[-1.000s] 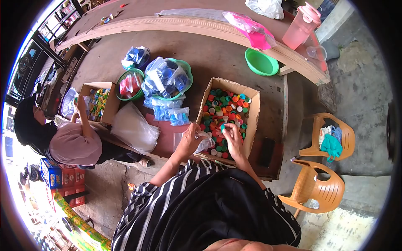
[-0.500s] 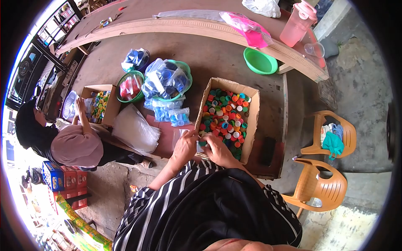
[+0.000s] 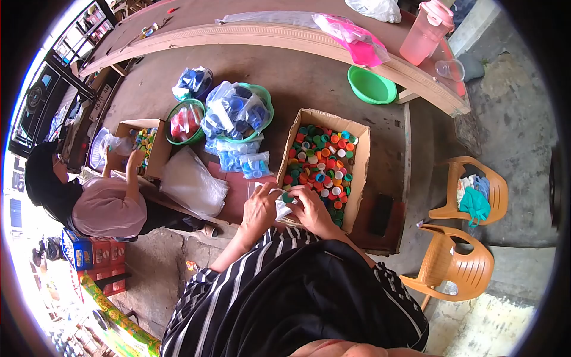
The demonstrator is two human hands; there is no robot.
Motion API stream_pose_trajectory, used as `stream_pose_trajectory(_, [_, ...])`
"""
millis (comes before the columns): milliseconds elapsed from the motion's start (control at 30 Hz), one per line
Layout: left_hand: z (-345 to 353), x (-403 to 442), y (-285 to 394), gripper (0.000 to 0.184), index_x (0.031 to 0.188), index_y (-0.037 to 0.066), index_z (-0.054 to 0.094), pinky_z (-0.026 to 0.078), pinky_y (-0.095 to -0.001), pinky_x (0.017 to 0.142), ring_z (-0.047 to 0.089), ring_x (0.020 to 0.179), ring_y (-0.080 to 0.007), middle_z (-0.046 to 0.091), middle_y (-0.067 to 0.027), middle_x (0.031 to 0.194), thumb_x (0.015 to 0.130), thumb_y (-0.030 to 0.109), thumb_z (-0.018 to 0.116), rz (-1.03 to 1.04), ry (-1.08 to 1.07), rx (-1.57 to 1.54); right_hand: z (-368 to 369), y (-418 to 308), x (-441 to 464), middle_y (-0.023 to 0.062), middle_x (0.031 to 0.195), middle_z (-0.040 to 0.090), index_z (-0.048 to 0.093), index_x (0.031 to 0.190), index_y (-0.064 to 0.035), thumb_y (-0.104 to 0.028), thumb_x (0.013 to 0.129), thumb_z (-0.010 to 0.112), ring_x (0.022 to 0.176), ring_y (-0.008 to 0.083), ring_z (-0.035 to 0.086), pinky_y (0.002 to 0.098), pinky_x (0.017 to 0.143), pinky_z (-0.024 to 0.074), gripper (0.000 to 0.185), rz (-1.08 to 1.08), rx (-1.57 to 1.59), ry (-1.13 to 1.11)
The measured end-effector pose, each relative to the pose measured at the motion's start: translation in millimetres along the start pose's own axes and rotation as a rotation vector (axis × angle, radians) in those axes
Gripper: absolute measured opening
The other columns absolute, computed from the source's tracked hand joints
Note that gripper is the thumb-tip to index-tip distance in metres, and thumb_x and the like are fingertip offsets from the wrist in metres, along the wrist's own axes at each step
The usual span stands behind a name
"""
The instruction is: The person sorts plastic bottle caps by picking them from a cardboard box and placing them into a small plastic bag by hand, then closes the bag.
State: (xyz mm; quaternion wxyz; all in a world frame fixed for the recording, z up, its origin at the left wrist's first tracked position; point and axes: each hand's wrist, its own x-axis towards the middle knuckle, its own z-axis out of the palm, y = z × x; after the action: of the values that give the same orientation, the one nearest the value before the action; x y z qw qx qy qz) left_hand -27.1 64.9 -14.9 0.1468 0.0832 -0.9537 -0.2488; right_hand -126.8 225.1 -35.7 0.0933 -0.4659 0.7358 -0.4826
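My left hand pinches a small clear plastic bag in front of my lap, at the near left corner of a cardboard box. At the bag's mouth, the closed fingers of my right hand hold a dark green bottle cap. Loose bottle caps in red, orange, green and white fill much of the box. What lies inside the bag is hard to make out.
To the left are a stack of clear bags, a green basket heaped with bagged blue caps, and a co-worker at another cap box. A green basin sits beyond; plastic chairs stand right.
My right hand has lifted slightly and the green cap shows more clearly at the bag's mouth. The co-worker's hands have moved apart, with a plastic bag now raised.
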Motion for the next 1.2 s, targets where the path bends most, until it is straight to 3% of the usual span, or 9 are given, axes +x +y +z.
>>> stream_pose_trajectory(200, [-11,6,11,0.041,0.114,0.006,0.066,0.055,-0.0416,0.08,0.067,0.096,-0.0325,0.064,-0.0089,0.121,0.076,-0.003,0.054,-0.081,-0.06,-0.1,-12,-9,9,0.0103,0.119,0.059,0.065,0.112,-0.0076,-0.003,0.083,0.07,0.107,0.0304,0.058,0.0407,0.093,0.0459,0.03,-0.057,-0.031,-0.056])
stream_pose_trajectory(367, [-18,9,3,0.053,0.124,0.009,0.065,0.055,-0.0388,0.084,0.066,0.105,-0.0301,0.062,-0.0066,0.131,0.074,-0.004,0.053,-0.097,-0.059,-0.114,-20,37,22,0.0115,0.11,0.062,0.066,0.11,-0.0058,-0.002,0.09,0.065,0.1,0.025,0.062,0.0348,0.083,0.0516,0.02,0.04,0.164,0.31])
stream_pose_trajectory(400, [-18,10,2,0.053,0.123,0.009,0.066,0.055,-0.0387,0.084,0.067,0.102,-0.0295,0.063,-0.0048,0.13,0.074,-0.004,0.053,-0.095,-0.049,-0.111,-26,49,22,0.012,0.106,0.061,0.064,0.107,-0.005,-0.001,0.091,0.063,0.094,0.0242,0.063,0.0347,0.079,0.0518,0.017,0.2,0.202,0.325])
stream_pose_trajectory(500, [-26,13,5,0.051,0.12,0.007,0.067,0.055,-0.0365,0.082,0.068,0.101,-0.0285,0.065,-0.0061,0.127,0.073,-0.007,0.051,-0.094,0.028,-0.148,-34,130,12,0.0136,0.11,0.057,0.062,0.111,-0.0054,-0.005,0.091,0.062,0.102,0.0315,0.06,0.0418,0.077,0.0532,0.02,0.332,-0.36,0.14])
stream_pose_trajectory(567, [-32,15,2,0.043,0.111,0.003,0.068,0.055,-0.0374,0.086,0.068,0.102,-0.0291,0.066,-0.0062,0.124,0.073,-0.007,0.051,-0.175,0.116,-0.203,-35,145,10,0.0152,0.114,0.055,0.062,0.109,-0.0043,-0.002,0.085,0.067,0.109,0.0351,0.056,0.0429,0.093,0.0478,0.025,0.492,-0.546,0.042])
stream_pose_trajectory(633, [-40,19,1,0.041,0.109,0.002,0.069,0.054,-0.0375,0.087,0.068,0.102,-0.0294,0.067,-0.0097,0.122,0.073,-0.008,0.05,-0.201,0.237,-0.223,-30,161,6,0.0162,0.117,0.053,0.062,0.109,-0.0036,-0.001,0.084,0.066,0.113,0.0362,0.053,0.0432,0.095,0.047,0.026,0.562,-0.569,-0.008])
stream_pose_trajectory(800, [-47,15,-18,0.045,0.112,0.004,0.069,0.055,-0.0364,0.083,0.068,0.1,-0.0304,0.067,-0.011,0.12,0.074,-0.009,0.048,-0.133,0.138,-0.215,-29,166,6,0.0179,0.119,0.052,0.062,0.11,-0.0024,0.002,0.082,0.067,0.11,0.0372,0.055,0.0442,0.092,0.0485,0.029,0.563,-0.562,-0.009])
stream_pose_trajectory(900, [-68,16,-17,0.046,0.112,0.003,0.069,0.054,-0.0339,0.072,0.07,0.087,-0.0293,0.068,-0.011,0.119,0.073,-0.011,0.048,-0.282,0.069,-0.304,-26,182,0,0.0184,0.116,0.053,0.063,0.107,-0.0012,0.001,0.081,0.069,0.107,0.0368,0.057,0.0442,0.087,0.0503,0.027,0.557,-0.429,0.064])
stream_pose_trajectory(1200, [-82,5,-43,0.047,0.11,0.001,0.07,0.043,-0.0242,0.059,0.061,0.069,-0.0129,0.071,-0.0092,0.115,0.072,-0.013,0.046,-0.218,0.201,-0.41,-39,172,2,0.012,0.105,0.062,0.067,0.107,-0.0038,-0.005,0.079,0.075,0.087,0.0229,0.067,0.0341,0.077,0.0555,0.029,0.534,-0.256,0.158])
